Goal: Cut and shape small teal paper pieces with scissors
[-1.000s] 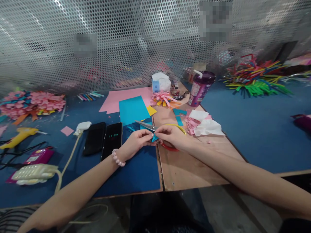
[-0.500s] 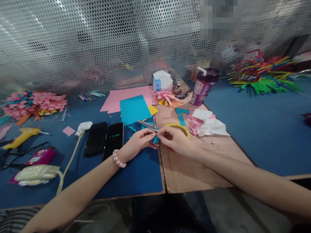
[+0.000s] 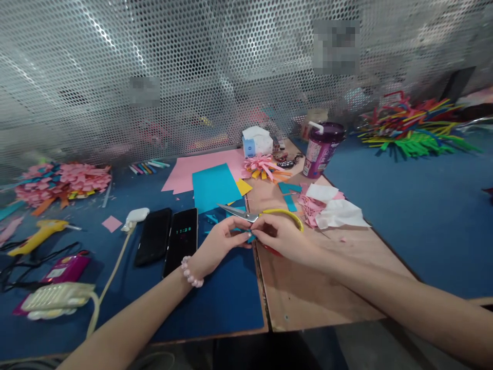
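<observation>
My left hand (image 3: pixel 223 242) and my right hand (image 3: pixel 282 235) meet over the seam between the blue and bare-wood table tops. Between their fingertips they pinch a small piece of blue paper (image 3: pixel 251 238), mostly covered by the fingers. Scissors (image 3: pixel 250 216) with yellow handles lie just behind the hands, blades toward the left; the right hand overlaps the handles, and I cannot tell whether it touches them. Small blue paper scraps (image 3: pixel 211 219) rest beyond the left hand. A blue sheet (image 3: pixel 215 186) lies farther back, over a pink sheet (image 3: pixel 181 172).
Two phones (image 3: pixel 153 239) lie left of my left hand, with a cable plug (image 3: pixel 135 218) beside them. Farther left are a yellow glue gun (image 3: pixel 38 236) and a power strip (image 3: pixel 57 298). A purple cup (image 3: pixel 323 150), tissue box (image 3: pixel 257 142) and crumpled tissue (image 3: pixel 341 214) stand or lie right of centre.
The whole view has shifted, so the table sits slightly lower in the picture. Both hands stay together on the blue paper piece, with the fingers slightly moved and covering more of it.
</observation>
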`<state>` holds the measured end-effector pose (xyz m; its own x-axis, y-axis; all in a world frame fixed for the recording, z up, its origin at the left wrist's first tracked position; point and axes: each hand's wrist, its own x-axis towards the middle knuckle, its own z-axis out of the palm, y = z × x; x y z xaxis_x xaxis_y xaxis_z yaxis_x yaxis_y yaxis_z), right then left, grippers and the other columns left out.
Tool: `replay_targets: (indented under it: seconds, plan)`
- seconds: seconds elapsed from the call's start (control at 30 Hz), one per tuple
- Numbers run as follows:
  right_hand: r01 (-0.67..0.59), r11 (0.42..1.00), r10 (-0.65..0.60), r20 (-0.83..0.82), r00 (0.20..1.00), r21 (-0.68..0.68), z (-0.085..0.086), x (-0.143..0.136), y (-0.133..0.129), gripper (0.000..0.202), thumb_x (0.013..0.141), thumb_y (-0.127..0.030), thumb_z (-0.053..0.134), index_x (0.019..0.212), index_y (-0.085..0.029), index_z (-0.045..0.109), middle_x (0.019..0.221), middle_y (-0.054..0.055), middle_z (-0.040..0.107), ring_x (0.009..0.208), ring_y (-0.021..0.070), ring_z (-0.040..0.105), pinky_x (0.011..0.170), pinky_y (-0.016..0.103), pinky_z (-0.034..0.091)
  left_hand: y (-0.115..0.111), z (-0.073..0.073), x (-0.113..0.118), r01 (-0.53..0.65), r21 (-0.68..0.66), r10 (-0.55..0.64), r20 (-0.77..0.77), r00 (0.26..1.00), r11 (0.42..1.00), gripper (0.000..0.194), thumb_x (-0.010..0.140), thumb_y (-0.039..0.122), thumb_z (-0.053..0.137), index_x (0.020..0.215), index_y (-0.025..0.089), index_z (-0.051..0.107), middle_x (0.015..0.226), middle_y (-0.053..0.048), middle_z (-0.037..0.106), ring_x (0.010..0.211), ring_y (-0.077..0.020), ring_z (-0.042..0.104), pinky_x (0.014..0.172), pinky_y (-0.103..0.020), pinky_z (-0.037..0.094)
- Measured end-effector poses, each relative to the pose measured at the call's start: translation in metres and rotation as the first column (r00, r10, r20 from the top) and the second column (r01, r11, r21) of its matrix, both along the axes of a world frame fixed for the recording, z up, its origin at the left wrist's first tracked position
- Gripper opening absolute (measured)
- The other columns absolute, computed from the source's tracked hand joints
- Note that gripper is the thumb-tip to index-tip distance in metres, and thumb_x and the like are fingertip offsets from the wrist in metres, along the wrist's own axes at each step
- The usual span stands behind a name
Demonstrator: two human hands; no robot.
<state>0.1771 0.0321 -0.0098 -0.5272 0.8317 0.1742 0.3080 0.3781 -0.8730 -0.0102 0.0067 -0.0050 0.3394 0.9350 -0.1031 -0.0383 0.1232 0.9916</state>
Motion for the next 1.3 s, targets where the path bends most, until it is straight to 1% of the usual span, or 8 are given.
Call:
replay_targets:
  seconds: [0.13, 0.3, 0.4, 0.5, 0.7, 0.93, 1.1, 1.3]
  plan:
    - [0.011, 1.0, -0.011, 0.001, 1.0, -0.003, 0.004, 0.001, -0.003, 0.011, 0.084, -0.026, 0.055, 0.088, -0.018, 0.062, 0.079, 0.002, 0.064, 0.07, 0.0134, 0.057, 0.062, 0.026, 0.044, -0.001, 0.0, 0.0, -0.019, -0.005, 0.019, 0.002, 1.0, 1.0, 0.027, 0.078, 0.025, 0.067, 0.102, 0.014, 0.06, 0.107, -0.008, 0.06, 0.093, -0.0161, 0.059, 0.08, -0.032, 0.053]
    - [0.064, 0.997, -0.066, 0.059, 0.996, 0.035, 0.007, 0.003, -0.005, 0.011, 0.082, -0.025, 0.058, 0.088, -0.017, 0.06, 0.078, 0.003, 0.063, 0.069, 0.014, 0.056, 0.062, 0.027, 0.043, 0.0, 0.0, 0.001, -0.034, 0.004, 0.034, 0.007, 0.999, 0.999, 0.031, 0.074, 0.021, 0.071, 0.102, 0.014, 0.062, 0.107, -0.008, 0.063, 0.099, -0.0169, 0.058, 0.089, -0.033, 0.049]
    - [0.092, 0.994, -0.096, 0.076, 0.993, 0.053, 0.008, 0.004, -0.006, 0.011, 0.081, -0.026, 0.058, 0.088, -0.018, 0.059, 0.077, 0.002, 0.062, 0.068, 0.0141, 0.055, 0.061, 0.026, 0.043, -0.001, 0.003, 0.001, -0.026, -0.004, 0.026, 0.034, 0.999, 1.0, 0.03, 0.076, 0.022, 0.069, 0.104, 0.015, 0.063, 0.11, -0.008, 0.063, 0.104, -0.0183, 0.057, 0.092, -0.034, 0.047]
    - [0.09, 0.995, -0.092, 0.066, 0.994, 0.039, 0.008, 0.003, -0.006, 0.011, 0.081, -0.025, 0.059, 0.09, -0.018, 0.058, 0.078, 0.002, 0.062, 0.07, 0.0142, 0.056, 0.061, 0.026, 0.043, -0.002, 0.005, 0.002, -0.035, -0.026, 0.036, 0.054, 0.998, 0.999, 0.024, 0.081, 0.025, 0.064, 0.103, 0.014, 0.064, 0.109, -0.008, 0.063, 0.1, -0.0173, 0.058, 0.09, -0.034, 0.049]
    - [0.066, 0.997, -0.067, -0.019, 0.998, -0.036, 0.003, 0.002, -0.002, 0.013, 0.081, -0.027, 0.059, 0.09, -0.018, 0.057, 0.084, 0.002, 0.063, 0.077, 0.0143, 0.058, 0.068, 0.027, 0.046, -0.002, 0.002, 0.001, -0.054, -0.025, 0.056, 0.068, 0.996, 0.998, 0.023, 0.079, 0.024, 0.067, 0.099, 0.014, 0.064, 0.104, -0.007, 0.064, 0.095, -0.0151, 0.059, 0.087, -0.032, 0.051]
    - [0.065, 0.996, -0.067, -0.036, 0.997, -0.055, 0.004, 0.004, -0.002, 0.013, 0.082, -0.028, 0.06, 0.089, -0.018, 0.058, 0.084, 0.002, 0.063, 0.077, 0.0137, 0.059, 0.069, 0.027, 0.047, 0.0, 0.0, -0.001, -0.044, -0.019, 0.045, 0.08, 0.996, 0.999, 0.022, 0.079, 0.024, 0.067, 0.098, 0.014, 0.064, 0.104, -0.007, 0.065, 0.094, -0.0146, 0.061, 0.086, -0.031, 0.052]
    - [0.049, 0.998, -0.051, -0.047, 0.998, -0.042, 0.0, 0.003, -0.001, 0.015, 0.082, -0.031, 0.059, 0.09, -0.018, 0.059, 0.085, 0.002, 0.064, 0.076, 0.0137, 0.059, 0.069, 0.027, 0.047, 0.0, 0.001, -0.001, -0.053, -0.027, 0.055, 0.083, 0.995, 0.998, 0.018, 0.079, 0.023, 0.068, 0.093, 0.014, 0.065, 0.099, -0.005, 0.066, 0.09, -0.0131, 0.061, 0.084, -0.029, 0.053]
    - [0.049, 0.998, -0.051, -0.052, 0.997, -0.051, -0.002, 0.004, -0.001, 0.016, 0.082, -0.033, 0.059, 0.09, -0.018, 0.059, 0.085, 0.002, 0.064, 0.075, 0.0134, 0.059, 0.068, 0.026, 0.048, 0.0, 0.0, -0.001, -0.05, -0.01, 0.051, 0.066, 0.997, 0.999, 0.018, 0.078, 0.024, 0.068, 0.093, 0.015, 0.065, 0.099, -0.004, 0.066, 0.09, -0.0133, 0.062, 0.083, -0.029, 0.053]
